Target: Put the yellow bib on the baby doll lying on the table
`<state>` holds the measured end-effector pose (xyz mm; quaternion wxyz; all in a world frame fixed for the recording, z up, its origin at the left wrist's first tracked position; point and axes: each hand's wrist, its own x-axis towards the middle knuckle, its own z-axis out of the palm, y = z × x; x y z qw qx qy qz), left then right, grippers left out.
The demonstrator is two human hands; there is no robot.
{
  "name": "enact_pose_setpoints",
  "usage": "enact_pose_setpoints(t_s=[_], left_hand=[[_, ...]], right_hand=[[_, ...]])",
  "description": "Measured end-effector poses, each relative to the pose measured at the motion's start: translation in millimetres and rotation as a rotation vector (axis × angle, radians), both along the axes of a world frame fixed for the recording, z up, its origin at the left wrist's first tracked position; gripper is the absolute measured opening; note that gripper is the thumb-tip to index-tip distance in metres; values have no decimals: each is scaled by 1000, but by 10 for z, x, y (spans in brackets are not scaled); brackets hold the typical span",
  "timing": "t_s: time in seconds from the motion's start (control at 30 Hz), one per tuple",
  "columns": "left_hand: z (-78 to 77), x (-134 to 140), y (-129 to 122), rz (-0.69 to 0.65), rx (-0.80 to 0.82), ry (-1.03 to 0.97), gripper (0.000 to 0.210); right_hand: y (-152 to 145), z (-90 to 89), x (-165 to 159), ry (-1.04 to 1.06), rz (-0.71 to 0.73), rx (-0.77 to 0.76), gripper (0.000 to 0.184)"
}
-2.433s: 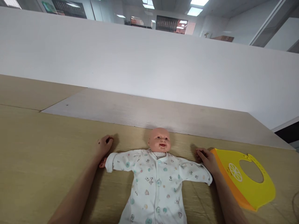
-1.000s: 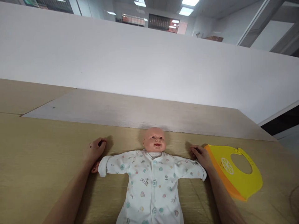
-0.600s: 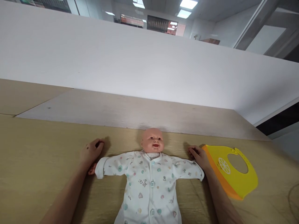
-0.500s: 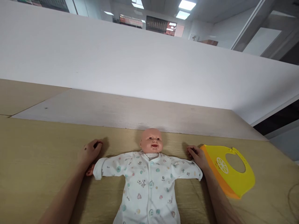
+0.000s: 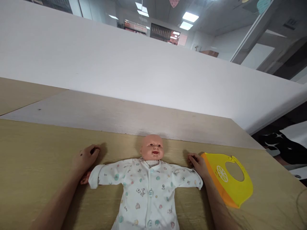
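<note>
A baby doll (image 5: 149, 188) lies on its back on the table, its arms spread wide. It wears a white romper with small prints and buttons down the front; its lower part is cut off by the frame. Beside the doll's sleeve cuff at left, my left hand (image 5: 86, 158) rests on the tabletop, fingers loosely curled around nothing. My right hand (image 5: 198, 163) lies past the opposite sleeve, its fingers also curled in and holding nothing. Right next to that hand is a yellow silicone bib (image 5: 236, 188) with an orange pocket edge and a white citrus-slice print.
The wooden table (image 5: 35, 153) has a paler strip (image 5: 115, 110) along its back. Behind it stands a white partition (image 5: 134, 67) with glass above. At the far right, beyond the table edge, black cloth with white stars (image 5: 283, 143) is visible.
The view has turned a little to the right, so the doll, bib and hands appear shifted left. The starred black cloth has come into view. Both hands keep their places beside the doll.
</note>
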<state>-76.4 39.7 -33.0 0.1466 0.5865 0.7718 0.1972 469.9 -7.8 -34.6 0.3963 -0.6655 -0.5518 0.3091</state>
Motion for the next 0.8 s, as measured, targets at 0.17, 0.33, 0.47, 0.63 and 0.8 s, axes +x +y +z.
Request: enact_pose_setpoints(t_s=[0.17,0.33,0.47,0.63,0.8], left_hand=[[36,17,-3,0,-27,47,34],[-20,-6,18,17,-12,54,34],[-40,-29,32,1,-12,31,35],[16,-23,24,30,-46,58,35],[64,2,38,48,-97,64,37]], right_hand=[[-8,25,-35,-17,-21,2,51],[2,-1,-27,30,-4,-2,45],[4,-19,-19,39,1,-13,41],[-2,10,-36,29,-7,7,39],[0,22,-33,34,-5,-10,41]])
